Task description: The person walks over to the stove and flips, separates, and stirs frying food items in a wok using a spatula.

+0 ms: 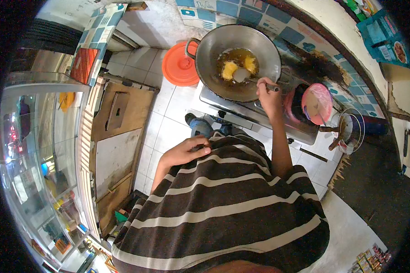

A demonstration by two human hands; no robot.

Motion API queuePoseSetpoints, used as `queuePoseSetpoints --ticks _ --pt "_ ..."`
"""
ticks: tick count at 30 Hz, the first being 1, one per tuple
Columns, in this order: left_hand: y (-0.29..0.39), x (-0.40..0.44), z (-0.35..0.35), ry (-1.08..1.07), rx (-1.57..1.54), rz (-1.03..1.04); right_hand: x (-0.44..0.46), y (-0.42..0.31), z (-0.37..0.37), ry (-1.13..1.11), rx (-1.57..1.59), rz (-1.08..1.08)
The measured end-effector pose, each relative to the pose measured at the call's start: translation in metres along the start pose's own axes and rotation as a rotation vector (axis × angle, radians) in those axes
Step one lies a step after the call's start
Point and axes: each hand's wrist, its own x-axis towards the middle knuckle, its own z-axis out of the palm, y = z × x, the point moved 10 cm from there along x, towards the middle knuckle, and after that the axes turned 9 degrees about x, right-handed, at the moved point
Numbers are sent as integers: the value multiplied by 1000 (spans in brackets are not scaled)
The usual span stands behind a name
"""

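My right hand (269,96) is closed round the handle of a metal spatula (241,75). Its rounded head dips into hot oil in a large metal wok (209,84) on the stove. Two yellow pieces of frying food, one nearer piece (229,69) and one farther piece (249,64), lie in the bubbling oil beside the spatula head. Against the front of my striped shirt (241,182) rests my left hand (189,151), with its fingers loosely bent and the thumb apart. I see nothing held in it.
An orange lid (175,68) lies left of the wok. On the stove's right side is a pink bowl (317,102) of pale batter with a utensil in it. A wire strainer (351,129) stands farther right. A glass display case (45,159) lines the left side.
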Motion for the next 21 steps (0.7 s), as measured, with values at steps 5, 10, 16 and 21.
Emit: queuePoseSetpoints --ticks 5,10,16,21 --pt "0 1 0 -10 -16 -4 2 -5 -7 42 -266 -9" --pt "-3 2 0 -22 -30 -28 12 24 -7 29 -183 28" --pt "0 5 -1 -27 15 38 10 22 -14 72 -205 62" --pt "0 4 -3 -31 -14 24 10 25 -11 46 -283 74"
